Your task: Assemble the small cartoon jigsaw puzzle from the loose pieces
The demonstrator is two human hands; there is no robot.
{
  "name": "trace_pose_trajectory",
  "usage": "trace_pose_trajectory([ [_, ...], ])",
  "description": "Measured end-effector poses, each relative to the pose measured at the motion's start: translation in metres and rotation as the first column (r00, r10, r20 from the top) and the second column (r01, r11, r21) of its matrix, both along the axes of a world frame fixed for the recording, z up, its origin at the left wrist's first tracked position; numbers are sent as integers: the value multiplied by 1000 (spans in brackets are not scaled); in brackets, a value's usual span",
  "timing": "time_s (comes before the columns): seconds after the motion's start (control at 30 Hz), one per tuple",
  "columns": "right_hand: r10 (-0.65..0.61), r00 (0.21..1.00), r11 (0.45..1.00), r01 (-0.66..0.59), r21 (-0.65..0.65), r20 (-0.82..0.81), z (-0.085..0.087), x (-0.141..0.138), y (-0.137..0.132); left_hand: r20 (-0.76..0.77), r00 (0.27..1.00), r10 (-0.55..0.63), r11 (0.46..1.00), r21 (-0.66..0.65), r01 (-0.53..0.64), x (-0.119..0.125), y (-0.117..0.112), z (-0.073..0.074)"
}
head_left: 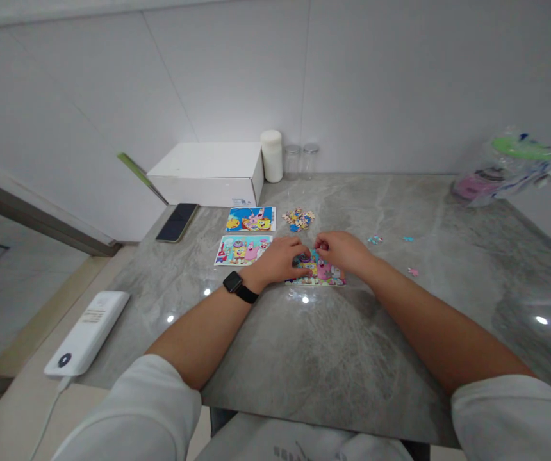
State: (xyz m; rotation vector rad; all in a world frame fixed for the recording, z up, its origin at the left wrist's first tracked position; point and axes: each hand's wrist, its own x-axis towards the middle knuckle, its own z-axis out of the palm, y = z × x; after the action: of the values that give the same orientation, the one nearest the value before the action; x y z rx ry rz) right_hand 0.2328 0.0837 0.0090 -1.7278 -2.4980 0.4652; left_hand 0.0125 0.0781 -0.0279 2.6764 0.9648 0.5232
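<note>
A partly assembled cartoon jigsaw puzzle (324, 272) lies flat on the grey table between my hands. My left hand (282, 259), with a black watch at its wrist, rests at the puzzle's left side, thumb and fingers apart around its edge. Over the puzzle's upper edge, my right hand (340, 250) has its thumb and fingertips pinched together. What is in that pinch is too small and covered to make out. Left of the puzzle lies a matching picture card (232, 251), partly behind my left hand. A heap of loose puzzle pieces (298, 219) sits just beyond.
Several more loose pieces (412, 271) lie to the right. At the back stand a white box (203, 163), a white bottle (271, 157) and two clear jars. Another picture card (251, 219), a phone (178, 222) and a corded white power bank (88, 333) are leftward; a plastic bag (506, 169) sits far right.
</note>
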Motion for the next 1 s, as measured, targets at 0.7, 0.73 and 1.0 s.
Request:
trace_pose_trajectory([
  [0.7, 110, 988, 991, -100, -89, 107, -4, 5, 2, 45, 999, -19, 1000, 7, 19, -1, 5, -8],
  [0.73, 111, 988, 991, -101, -89, 107, -4, 4, 2, 45, 999, -21, 1000, 8, 20, -1, 5, -8],
  [1.0, 95, 991, 993, -87, -85, 98, -4, 0, -1, 39, 998, -51, 999, 19, 50, 1, 3, -5],
])
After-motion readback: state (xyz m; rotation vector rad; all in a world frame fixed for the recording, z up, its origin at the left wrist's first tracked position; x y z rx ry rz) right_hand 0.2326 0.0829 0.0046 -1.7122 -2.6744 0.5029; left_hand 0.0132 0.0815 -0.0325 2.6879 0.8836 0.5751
